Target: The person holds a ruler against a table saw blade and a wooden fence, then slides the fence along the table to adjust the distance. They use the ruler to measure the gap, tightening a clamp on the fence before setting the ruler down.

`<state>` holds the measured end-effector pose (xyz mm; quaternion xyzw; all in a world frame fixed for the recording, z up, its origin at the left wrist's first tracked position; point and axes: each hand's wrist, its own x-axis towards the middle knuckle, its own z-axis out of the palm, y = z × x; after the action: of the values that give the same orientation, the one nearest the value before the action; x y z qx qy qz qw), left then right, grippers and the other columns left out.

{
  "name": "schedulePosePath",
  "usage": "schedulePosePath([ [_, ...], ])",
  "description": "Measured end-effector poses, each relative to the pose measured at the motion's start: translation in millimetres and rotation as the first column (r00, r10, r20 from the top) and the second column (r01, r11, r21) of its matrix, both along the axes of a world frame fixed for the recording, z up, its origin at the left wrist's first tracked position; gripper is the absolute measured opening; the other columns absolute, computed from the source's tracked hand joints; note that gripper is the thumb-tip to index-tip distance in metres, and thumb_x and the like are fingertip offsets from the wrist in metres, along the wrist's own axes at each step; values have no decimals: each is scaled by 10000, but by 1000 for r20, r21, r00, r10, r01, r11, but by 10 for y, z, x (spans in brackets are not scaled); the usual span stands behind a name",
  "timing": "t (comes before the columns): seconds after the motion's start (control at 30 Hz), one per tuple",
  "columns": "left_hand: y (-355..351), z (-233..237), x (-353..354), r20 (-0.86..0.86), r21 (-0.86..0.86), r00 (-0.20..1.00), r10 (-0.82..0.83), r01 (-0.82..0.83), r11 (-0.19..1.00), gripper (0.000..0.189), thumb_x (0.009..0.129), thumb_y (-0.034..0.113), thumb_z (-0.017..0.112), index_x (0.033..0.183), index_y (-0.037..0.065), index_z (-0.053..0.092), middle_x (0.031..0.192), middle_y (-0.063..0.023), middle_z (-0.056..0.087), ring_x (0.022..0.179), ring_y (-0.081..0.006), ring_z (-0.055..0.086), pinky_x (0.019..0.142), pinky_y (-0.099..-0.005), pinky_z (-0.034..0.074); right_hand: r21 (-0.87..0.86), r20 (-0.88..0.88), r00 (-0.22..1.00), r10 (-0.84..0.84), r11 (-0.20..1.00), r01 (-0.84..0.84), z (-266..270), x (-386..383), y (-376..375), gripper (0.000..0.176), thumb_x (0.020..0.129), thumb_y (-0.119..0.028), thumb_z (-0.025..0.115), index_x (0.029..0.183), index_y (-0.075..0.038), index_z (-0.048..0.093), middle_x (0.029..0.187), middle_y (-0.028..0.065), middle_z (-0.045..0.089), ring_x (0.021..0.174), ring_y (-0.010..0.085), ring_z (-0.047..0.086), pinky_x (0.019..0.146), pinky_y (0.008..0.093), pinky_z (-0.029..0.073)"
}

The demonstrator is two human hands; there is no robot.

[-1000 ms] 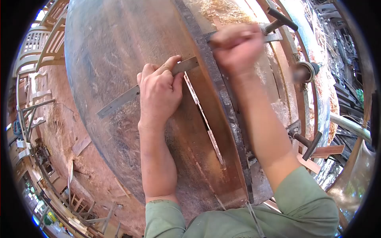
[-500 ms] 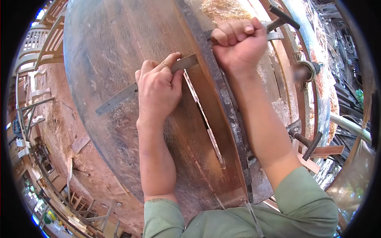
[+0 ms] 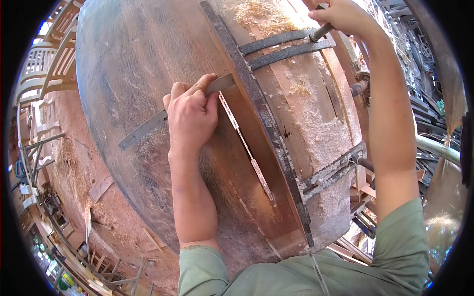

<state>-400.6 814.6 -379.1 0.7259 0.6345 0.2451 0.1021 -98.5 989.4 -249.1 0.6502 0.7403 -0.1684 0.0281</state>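
My left hand (image 3: 193, 111) pinches a flat metal ruler (image 3: 144, 134) against a broad curved wooden surface (image 3: 143, 64). The ruler lies slanted, its upper end near a dark metal bar (image 3: 256, 101). Below that end, a narrow light strip (image 3: 247, 150) with a dark gap beside it runs down a brown board. My right hand (image 3: 345, 17), at the top right, is closed round the dark handle (image 3: 322, 32) of a clamp; part of the hand is cut off by the frame edge. Two dark clamp arms (image 3: 281, 47) reach from the handle to the bar.
A second clamp (image 3: 333, 170) is fixed lower on the bar. Wood shavings (image 3: 264, 15) lie at the top. Wooden chairs (image 3: 44, 66) stand at the far left, stacked timber (image 3: 427, 103) at the right, and a metal pipe (image 3: 439, 149) juts in there.
My right hand has moved up and right from beside the dark bar and now holds the clamp handle. My left hand and the ruler's upper end appear slightly lower and further left.
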Motion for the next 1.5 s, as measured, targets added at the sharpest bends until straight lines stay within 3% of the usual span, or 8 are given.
schedulePosePath([
  [0.23,12,-12,-20,22,40,1000,-14,13,999,304,865,174,742,1167,160,778,840,-39,717,910,-222,618,861,-373,427,-402,-534,667,-520,850,341,-538,738,327,443,970,-507,624,834,-85,627,763,42,675,728,186,678,663,359,542],
  [0.33,3,-46,-34,30,50,999,-13,12,999,302,861,181,743,1161,160,779,836,-39,714,907,-224,620,850,-379,426,213,-154,949,276,947,-241,-87,525,0,401,943,-444,685,1029,-53,684,983,102,701,892,236,687,839,416,539],
  [0.37,8,-56,-38,29,57,999,-25,23,998,302,857,184,745,1156,161,779,835,-39,714,904,-225,620,844,-381,425,442,299,671,678,525,-727,-29,538,-43,400,936,-406,704,1104,-43,694,1039,114,699,929,252,680,891,427,526],
  [0.57,0,-46,-27,23,63,1000,-16,15,998,280,865,188,744,1142,166,781,833,-32,713,891,-224,617,828,-383,421,303,243,715,656,648,-698,-173,537,22,346,1032,-326,603,1266,-72,622,932,132,679,877,298,674,797,421,502],
  [0.87,6,-57,-26,21,73,1000,-18,17,997,272,865,187,733,1132,170,783,831,-31,714,896,-225,617,834,-380,421,-33,-104,994,42,998,-46,-434,593,369,496,1017,-357,549,1357,4,553,865,77,639,883,196,670,785,360,549],
  [1.27,13,-16,-31,11,54,999,-35,34,998,202,864,159,719,1057,116,763,1010,8,734,917,-231,613,862,-389,419,-72,-983,-17,-185,293,953,-1092,-130,168,313,871,-16,537,1173,48,593,970,189,691,738,269,677,667,380,538],
  [1.37,0,-2,2,40,64,999,-26,24,998,110,871,140,704,858,46,759,1183,64,747,925,-226,611,869,-390,420,664,-364,931,-6,700,264,-830,271,-113,300,996,-227,518,1210,-41,618,1062,190,697,962,396,665,896,459,510],
  [1.5,-11,-15,-26,40,41,999,-29,27,999,143,872,150,714,995,92,754,1038,6,739,927,-229,616,851,-389,416,433,66,769,636,676,-596,-474,650,-163,351,1037,-398,563,1176,-85,641,1017,128,682,1033,348,637,900,463,500],
])
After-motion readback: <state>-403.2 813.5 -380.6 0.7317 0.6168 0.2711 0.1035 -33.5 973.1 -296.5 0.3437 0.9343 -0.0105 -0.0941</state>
